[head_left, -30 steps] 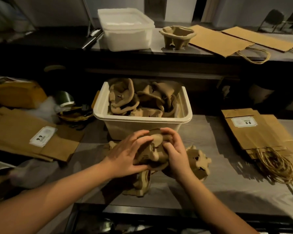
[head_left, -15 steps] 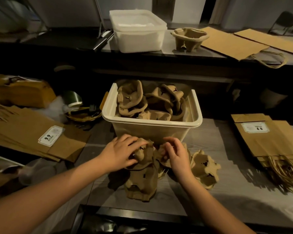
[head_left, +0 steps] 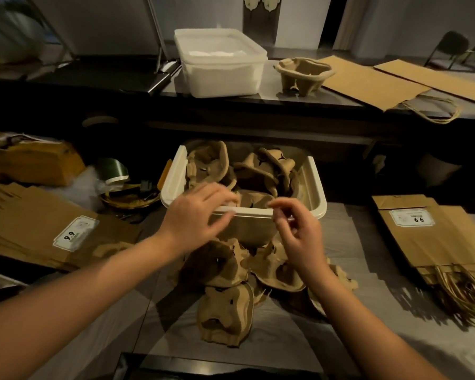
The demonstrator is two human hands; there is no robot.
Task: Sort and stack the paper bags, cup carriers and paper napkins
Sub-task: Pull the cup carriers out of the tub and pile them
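Observation:
A white tub (head_left: pixel 317 187) in the middle of the table holds several brown pulp cup carriers (head_left: pixel 247 171). In front of it a pile of cup carriers (head_left: pixel 231 272) lies on the table. My left hand (head_left: pixel 195 218) hovers over the tub's near rim with loosely spread fingers and holds nothing. My right hand (head_left: pixel 296 229) is beside it, above the pile, fingers loosely curled and empty. Stacks of brown paper bags lie at the left (head_left: pixel 30 223) and right (head_left: pixel 433 237). A tub of white napkins (head_left: pixel 220 61) and another cup carrier (head_left: pixel 303 72) stand on the far counter.
Flat paper bags (head_left: pixel 373 83) lie on the far counter at the right. A brown box (head_left: pixel 30 163), a green tape roll (head_left: pixel 113 171) and a small basket (head_left: pixel 129 196) sit at the left. Bag handles (head_left: pixel 466 292) spread at the right edge.
Both hands have let go of the cup carriers in the pile and risen toward the tub's near rim. The pile stays on the table.

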